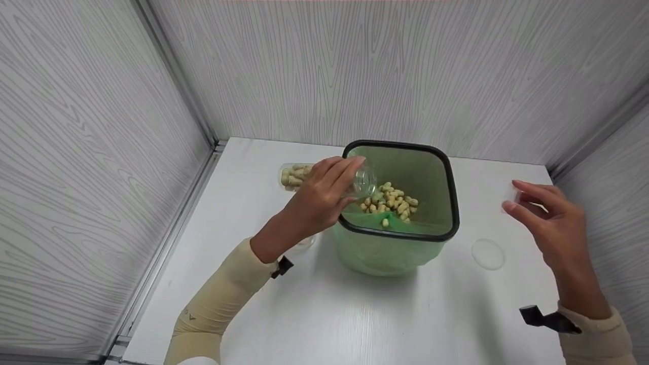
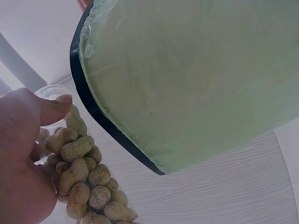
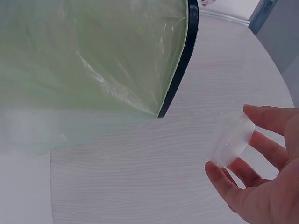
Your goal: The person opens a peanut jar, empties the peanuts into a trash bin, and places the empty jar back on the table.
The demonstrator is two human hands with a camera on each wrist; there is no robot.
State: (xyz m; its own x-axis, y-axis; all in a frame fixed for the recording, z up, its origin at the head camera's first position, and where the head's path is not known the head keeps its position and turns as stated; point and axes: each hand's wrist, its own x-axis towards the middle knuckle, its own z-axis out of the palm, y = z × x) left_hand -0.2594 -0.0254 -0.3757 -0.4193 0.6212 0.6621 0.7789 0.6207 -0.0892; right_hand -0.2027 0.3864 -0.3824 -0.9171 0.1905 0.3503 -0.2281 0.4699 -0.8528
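My left hand (image 1: 322, 195) grips a clear plastic jar (image 1: 366, 180) laid almost on its side, its mouth end over the left rim of the bin. Unshelled peanuts (image 2: 88, 177) fill the part of the jar seen in the left wrist view. The bin (image 1: 390, 253) has a black rim and a pale green bag lining, and a heap of peanuts (image 1: 398, 203) lies inside it. Right of the bin, my right hand (image 1: 555, 218) holds a clear round lid (image 3: 230, 140) by its edge between thumb and fingertips, above the table.
Another clear lid (image 1: 488, 254) lies flat on the white table (image 1: 355, 319), right of the bin. A clear round object (image 1: 305, 242), partly hidden by my left forearm, is on the table left of the bin. Grey wood-grain panels (image 1: 314, 66) stand behind and at both sides.
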